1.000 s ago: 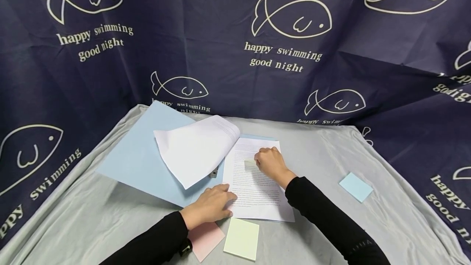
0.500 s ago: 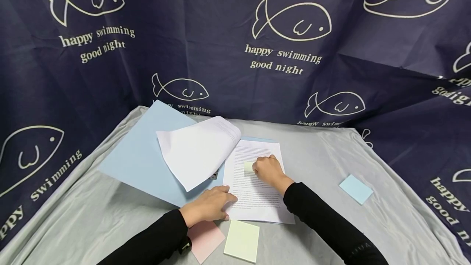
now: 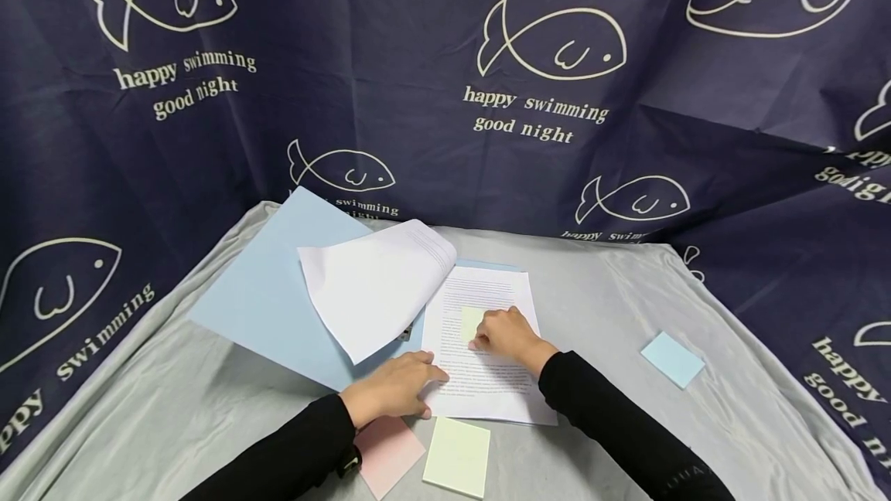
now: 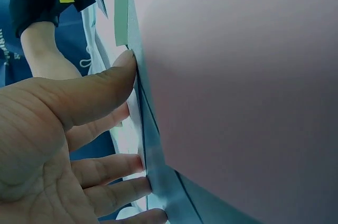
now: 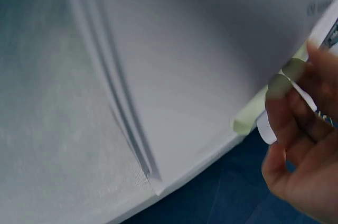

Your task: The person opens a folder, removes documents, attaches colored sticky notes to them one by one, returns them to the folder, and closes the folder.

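Observation:
A pale yellow-green sticky note [image 3: 470, 318] lies on a printed page [image 3: 480, 381] in a light blue folder [image 3: 257, 277]. My right hand [image 3: 511, 337] is at the note's lower right, fingers bent, fingertips touching it. In the right wrist view the note [image 5: 244, 121] lies flat along the paper with one end slightly raised, and the thumb stands apart from the fingers. Spread and relaxed, my left hand [image 3: 398, 386] rests at the lower left edge of the page. In the left wrist view its thumb and fingers [image 4: 108, 168] reach along the paper's edge.
A white sheet [image 3: 376, 284] curls back over the folder's left cover, partly hiding a metal clip [image 3: 405, 335]. Pink [image 3: 388, 454] and yellow-green [image 3: 456, 456] sticky note pads lie in front, a blue pad [image 3: 673, 359] on the right. A dark printed curtain [image 3: 431, 83] hangs behind.
My right hand has moved down the page, from the note's upper right to its lower right, uncovering more of the note. The left hand has stayed at the page's edge.

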`<state>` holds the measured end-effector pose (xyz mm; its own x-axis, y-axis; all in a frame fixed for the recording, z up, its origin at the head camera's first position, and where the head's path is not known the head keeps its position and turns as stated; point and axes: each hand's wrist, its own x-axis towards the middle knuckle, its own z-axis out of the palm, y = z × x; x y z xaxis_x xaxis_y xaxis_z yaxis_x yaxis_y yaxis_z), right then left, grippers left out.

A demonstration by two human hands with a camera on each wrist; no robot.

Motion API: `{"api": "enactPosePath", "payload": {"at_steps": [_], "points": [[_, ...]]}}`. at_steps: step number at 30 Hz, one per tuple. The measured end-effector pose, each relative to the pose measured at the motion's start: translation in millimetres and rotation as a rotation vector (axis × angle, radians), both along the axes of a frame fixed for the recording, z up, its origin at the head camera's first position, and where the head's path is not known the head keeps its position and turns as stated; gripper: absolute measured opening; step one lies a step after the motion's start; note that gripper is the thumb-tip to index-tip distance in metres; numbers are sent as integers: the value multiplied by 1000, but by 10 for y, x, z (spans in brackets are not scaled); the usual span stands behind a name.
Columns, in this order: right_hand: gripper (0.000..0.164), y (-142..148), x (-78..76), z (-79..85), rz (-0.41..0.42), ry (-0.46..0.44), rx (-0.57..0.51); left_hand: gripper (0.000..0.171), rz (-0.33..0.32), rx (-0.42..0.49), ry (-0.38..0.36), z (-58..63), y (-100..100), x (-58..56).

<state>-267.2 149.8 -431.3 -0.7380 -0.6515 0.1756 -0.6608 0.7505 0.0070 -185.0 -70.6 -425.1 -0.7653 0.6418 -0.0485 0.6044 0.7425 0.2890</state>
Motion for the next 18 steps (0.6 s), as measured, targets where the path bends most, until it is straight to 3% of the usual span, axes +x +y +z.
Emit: {"api": "enactPosePath", "payload": {"at_steps": [2,9,13,18], "points": [[20,3,-6,2,6,-26,-13,53,1,-4,-3,3,-6,0],[9,-72,-48,33,-22,-127,-11,53,-17,-9,36,-9,-25,-15],[41,-119,-68,48,-7,-205,14,54,-30,-15,67,-5,-22,-24],[62,-135,-101,70,-8,-361,54,57,-31,-41,69,11,-4,-35]]}}
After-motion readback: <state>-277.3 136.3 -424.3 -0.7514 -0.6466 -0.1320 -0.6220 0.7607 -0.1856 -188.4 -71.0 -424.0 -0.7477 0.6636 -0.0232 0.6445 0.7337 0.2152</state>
